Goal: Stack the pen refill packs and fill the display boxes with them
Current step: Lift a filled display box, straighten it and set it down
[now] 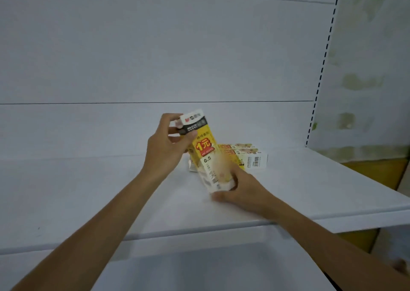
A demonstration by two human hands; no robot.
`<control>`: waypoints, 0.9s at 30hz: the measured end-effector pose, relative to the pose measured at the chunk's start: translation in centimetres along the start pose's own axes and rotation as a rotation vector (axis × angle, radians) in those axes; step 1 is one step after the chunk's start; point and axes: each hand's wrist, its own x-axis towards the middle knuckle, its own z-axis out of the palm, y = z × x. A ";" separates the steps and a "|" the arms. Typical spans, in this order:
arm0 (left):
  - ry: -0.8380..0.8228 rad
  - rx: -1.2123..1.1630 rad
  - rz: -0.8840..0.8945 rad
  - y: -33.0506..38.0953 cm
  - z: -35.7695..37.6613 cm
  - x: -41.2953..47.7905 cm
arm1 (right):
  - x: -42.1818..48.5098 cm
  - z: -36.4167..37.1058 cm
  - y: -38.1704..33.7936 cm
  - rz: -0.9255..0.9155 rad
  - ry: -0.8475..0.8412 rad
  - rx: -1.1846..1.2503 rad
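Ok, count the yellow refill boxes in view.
3. The held box is gripped by the left hand at its top and the right hand at its bottom. Behind it on the shelf, the upper box lies on the lower box. More may be hidden.

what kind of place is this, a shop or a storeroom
Probably a shop, at a display shelf: a white shelf board beside a slotted upright, a yellow box printed with a 1 yuan price, and barcoded boxes lying behind it.
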 end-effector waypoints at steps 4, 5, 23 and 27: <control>0.098 -0.051 -0.235 -1.8 0.3 -1.0 | 0.5 -2.2 0.4 -0.033 0.133 -0.069; 0.063 0.076 -0.281 -2.3 0.4 -1.1 | 0.8 -3.3 0.7 -0.033 0.146 -0.073; -0.392 0.604 -0.319 -5.6 5.8 -0.8 | 3.3 -10.3 6.4 0.116 0.054 -0.302; -0.232 0.791 -0.345 -4.9 5.9 0.1 | 4.7 -11.6 6.1 0.043 0.169 -0.160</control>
